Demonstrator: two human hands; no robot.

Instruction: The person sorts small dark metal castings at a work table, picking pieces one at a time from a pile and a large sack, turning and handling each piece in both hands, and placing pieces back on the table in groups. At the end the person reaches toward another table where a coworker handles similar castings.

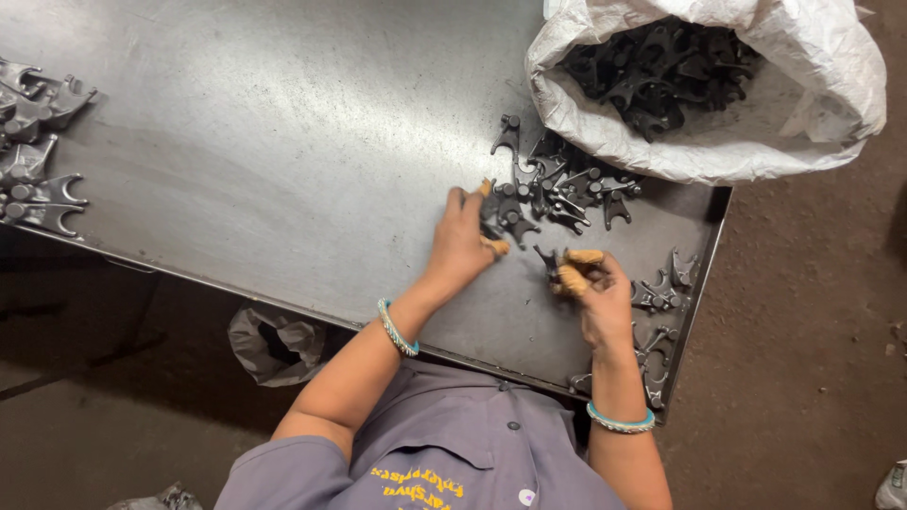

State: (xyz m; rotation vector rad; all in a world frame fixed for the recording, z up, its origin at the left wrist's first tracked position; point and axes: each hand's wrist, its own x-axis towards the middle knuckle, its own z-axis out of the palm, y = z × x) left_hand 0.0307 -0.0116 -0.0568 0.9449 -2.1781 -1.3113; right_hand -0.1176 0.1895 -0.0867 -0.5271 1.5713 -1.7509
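**Hand and Part Positions at the Steel Sorting Table**

Grey button-up work shirt point(444, 453) with yellow lettering sits closest to my camera, at the bottom of the view. From it both forearms extend up onto the table, each wrist carrying a turquoise beaded bangle point(398, 328).

1. Right hand point(597, 288): I see it closed around a small dark forked metal casting point(547, 260), pinched between thumb and fingers. The fingertips point(570, 280) wear tan protective caps. The casting is held just above the table surface, near the front edge and right of centre.

2. Left hand point(463, 236): I see it palm down, fingers curled onto the near edge of a loose pile of dark forked metal castings point(557, 184). It touches one part of the pile; I cannot tell whether it has a full grip on it. Its fingertips also carry tan caps.

3. The pile lies on the flat grey steel table point(283, 142), between the two hands and a white woven plastic sack point(812, 85). The sack rests on the table's far right corner, its mouth rolled open and filled with more of the same castings.

4. A second scatter of castings point(661, 293) lies along the table's right edge, just beside the right hand.

5. A separate group of lighter grey forked castings point(38, 151) rests at the far left edge, well apart from both hands.

6. Below the table's front edge, a crumpled grey bag point(274, 340) sits on the brown floor point(812, 331).
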